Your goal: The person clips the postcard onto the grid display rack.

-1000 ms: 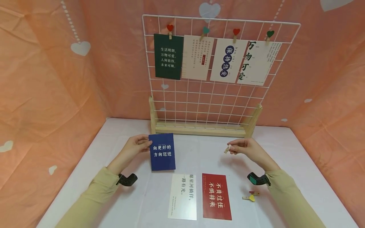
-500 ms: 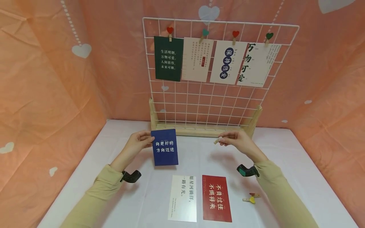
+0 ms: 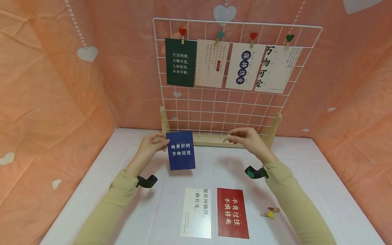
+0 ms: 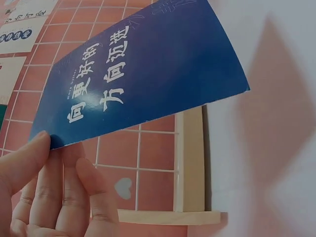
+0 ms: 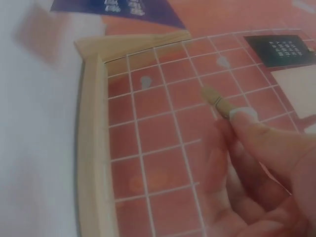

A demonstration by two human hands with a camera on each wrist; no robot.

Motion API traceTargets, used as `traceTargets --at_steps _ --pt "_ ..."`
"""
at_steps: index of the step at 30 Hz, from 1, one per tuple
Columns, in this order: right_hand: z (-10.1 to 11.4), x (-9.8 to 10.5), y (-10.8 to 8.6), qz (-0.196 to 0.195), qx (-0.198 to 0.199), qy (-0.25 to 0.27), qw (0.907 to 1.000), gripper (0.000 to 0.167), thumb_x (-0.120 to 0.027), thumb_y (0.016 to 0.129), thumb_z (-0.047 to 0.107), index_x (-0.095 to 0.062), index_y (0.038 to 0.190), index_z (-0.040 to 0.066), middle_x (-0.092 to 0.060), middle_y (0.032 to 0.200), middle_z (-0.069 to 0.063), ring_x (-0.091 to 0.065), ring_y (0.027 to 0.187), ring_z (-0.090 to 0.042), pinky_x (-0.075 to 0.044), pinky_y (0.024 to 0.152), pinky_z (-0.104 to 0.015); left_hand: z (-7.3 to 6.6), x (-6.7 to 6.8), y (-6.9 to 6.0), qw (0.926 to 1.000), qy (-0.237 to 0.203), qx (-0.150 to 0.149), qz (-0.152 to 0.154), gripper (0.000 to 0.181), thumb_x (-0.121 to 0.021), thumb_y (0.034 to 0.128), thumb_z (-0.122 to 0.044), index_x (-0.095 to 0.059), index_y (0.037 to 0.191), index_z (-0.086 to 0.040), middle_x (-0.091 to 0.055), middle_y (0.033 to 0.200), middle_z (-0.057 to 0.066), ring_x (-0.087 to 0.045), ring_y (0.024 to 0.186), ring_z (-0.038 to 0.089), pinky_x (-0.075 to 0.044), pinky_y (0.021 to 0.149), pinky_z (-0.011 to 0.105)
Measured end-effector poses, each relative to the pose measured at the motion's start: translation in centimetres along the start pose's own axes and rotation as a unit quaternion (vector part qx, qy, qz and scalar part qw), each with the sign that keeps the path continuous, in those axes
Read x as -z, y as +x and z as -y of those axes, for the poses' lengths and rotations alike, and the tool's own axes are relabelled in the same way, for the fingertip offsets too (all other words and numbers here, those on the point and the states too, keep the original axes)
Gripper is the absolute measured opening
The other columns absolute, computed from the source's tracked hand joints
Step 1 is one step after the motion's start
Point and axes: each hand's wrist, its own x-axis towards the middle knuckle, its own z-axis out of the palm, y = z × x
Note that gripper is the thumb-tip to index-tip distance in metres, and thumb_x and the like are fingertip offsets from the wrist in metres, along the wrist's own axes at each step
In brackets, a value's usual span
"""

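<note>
My left hand point(image 3: 150, 145) pinches a dark blue card point(image 3: 181, 160) with white lettering by its upper left edge, thumb in front. The card hangs above the table, in front of the wooden base of a white wire grid point(image 3: 211, 105). In the left wrist view the blue card point(image 4: 148, 74) tilts across the grid. My right hand point(image 3: 249, 141) pinches a small wooden clothespin point(image 3: 226, 138) between thumb and fingers, near the grid's base. Seen from the right wrist, the clothespin point(image 5: 217, 102) points away from the thumb, with a white piece under the thumb tip.
Along the grid's top hang a green card point(image 3: 180, 73), a cream card point(image 3: 208, 73) and two white ones, held by heart clothespins. A white card point(image 3: 196, 217) and a red card point(image 3: 228, 228) lie on the table, near two clothespins point(image 3: 271, 214).
Both hands have moved forward toward the grid and closer together. The left has carried the blue card up and slightly right; the right has brought the clothespin to the left.
</note>
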Motion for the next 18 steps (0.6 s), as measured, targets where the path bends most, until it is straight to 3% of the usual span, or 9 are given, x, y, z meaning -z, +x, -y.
traceTargets --at_steps 7,18 --pt "1.4 -0.5 1.3 -0.031 -0.009 -0.015 0.9994 0.028 -0.069 0.09 0.022 -0.07 0.111 0.004 -0.068 0.102 -0.011 -0.062 0.09 -0.029 -0.053 0.077 -0.031 -0.9 -0.1 1.0 1.0 0.0 -0.005 -0.007 0.032 -0.07 0.0893 -0.014 -0.057 0.114 0.002 -0.069 0.093 0.003 -0.065 0.086 0.014 -0.053 0.084 0.027" --pt "2.7 -1.6 2.9 -0.032 -0.003 0.014 0.9994 0.027 -0.067 0.091 0.019 -0.069 0.112 0.002 -0.067 0.108 -0.01 -0.063 0.096 -0.029 -0.055 0.079 -0.03 -1.6 -0.3 1.9 0.9984 -0.05 -0.013 -0.023 0.026 -0.069 0.0881 -0.005 -0.059 0.11 0.005 -0.067 0.086 -0.001 -0.064 0.082 0.01 -0.054 0.081 0.027"
